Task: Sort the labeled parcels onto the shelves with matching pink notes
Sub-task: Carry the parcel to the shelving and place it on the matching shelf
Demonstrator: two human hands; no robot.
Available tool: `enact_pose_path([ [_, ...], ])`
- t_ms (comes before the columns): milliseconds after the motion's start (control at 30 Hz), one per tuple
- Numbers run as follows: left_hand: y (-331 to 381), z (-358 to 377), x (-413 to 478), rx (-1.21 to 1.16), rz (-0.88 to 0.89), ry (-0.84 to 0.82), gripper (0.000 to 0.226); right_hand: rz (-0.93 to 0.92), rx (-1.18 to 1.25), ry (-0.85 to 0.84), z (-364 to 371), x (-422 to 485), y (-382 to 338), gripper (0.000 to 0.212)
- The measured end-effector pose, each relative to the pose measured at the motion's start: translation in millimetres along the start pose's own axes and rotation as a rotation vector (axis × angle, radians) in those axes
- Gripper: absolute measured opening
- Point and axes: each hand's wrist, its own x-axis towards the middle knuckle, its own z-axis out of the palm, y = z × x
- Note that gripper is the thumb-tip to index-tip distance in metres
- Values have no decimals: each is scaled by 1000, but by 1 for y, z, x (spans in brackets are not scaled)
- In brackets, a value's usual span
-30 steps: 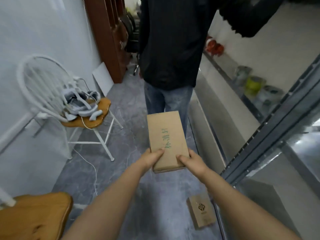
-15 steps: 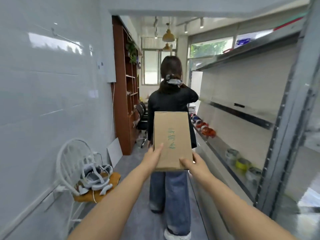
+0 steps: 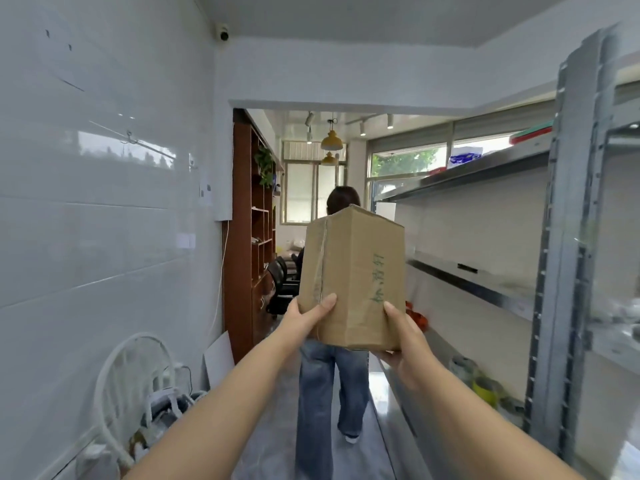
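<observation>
I hold a brown cardboard parcel (image 3: 349,275) at chest height in the middle of the view, turned so a taped seam and a face with green handwriting show. My left hand (image 3: 306,315) grips its lower left edge, thumb on the front. My right hand (image 3: 403,344) supports its lower right corner from below. Metal shelves (image 3: 485,282) run along the right side; no pink notes are visible on them.
A person in jeans (image 3: 330,393) walks ahead of me in the narrow aisle, back turned. A white chair (image 3: 135,386) with grey gear stands at the left wall. A brown bookcase (image 3: 247,258) is further along. Tape rolls (image 3: 483,386) lie on the low shelf.
My view has risen from the floor to the corridor. The parcel has been lifted and turned so a corner edge faces me. The person ahead has walked further away.
</observation>
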Motion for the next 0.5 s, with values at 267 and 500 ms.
enact_pose_path([
  [267, 19, -10, -14, -141, 56, -183, 32, 13, -192, 41, -8, 6, -34, 54],
  [500, 15, 6, -14, -250, 37, -138, 39, 8, -127, 5, -6, -8, -37, 44],
])
